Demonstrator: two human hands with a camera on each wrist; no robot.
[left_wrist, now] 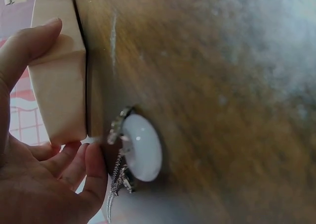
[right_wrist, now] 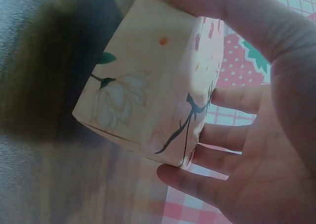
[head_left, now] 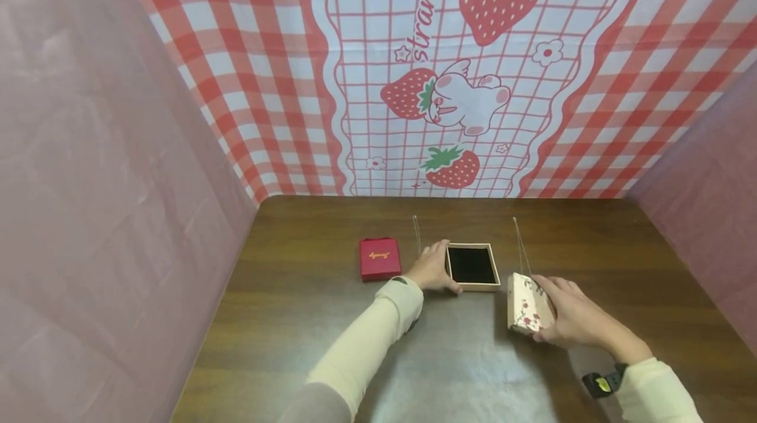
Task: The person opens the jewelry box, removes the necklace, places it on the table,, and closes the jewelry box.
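My left hand (head_left: 433, 270) holds the cream jewelry box base (head_left: 473, 286) by its left side. The base sits on the table with its black lining facing up; in the left wrist view the thumb and fingers bracket its plain outer wall (left_wrist: 59, 95). A flower-patterned box lid (head_left: 527, 305) is gripped by my right hand (head_left: 576, 314), tilted, to the right of the base. Beside the left hand lies a necklace, its chain (head_left: 417, 234) stretching away; its white oval pendant (left_wrist: 142, 147) shows in the left wrist view. Another chain (head_left: 520, 245) runs back from behind the lid, its lower end hidden.
A small red box (head_left: 380, 259) with gold lettering lies left of my left hand. The brown wooden table (head_left: 296, 318) ends at a red-and-white strawberry cloth (head_left: 426, 140) at the back. Pinkish cloth walls (head_left: 106, 213) stand on both sides.
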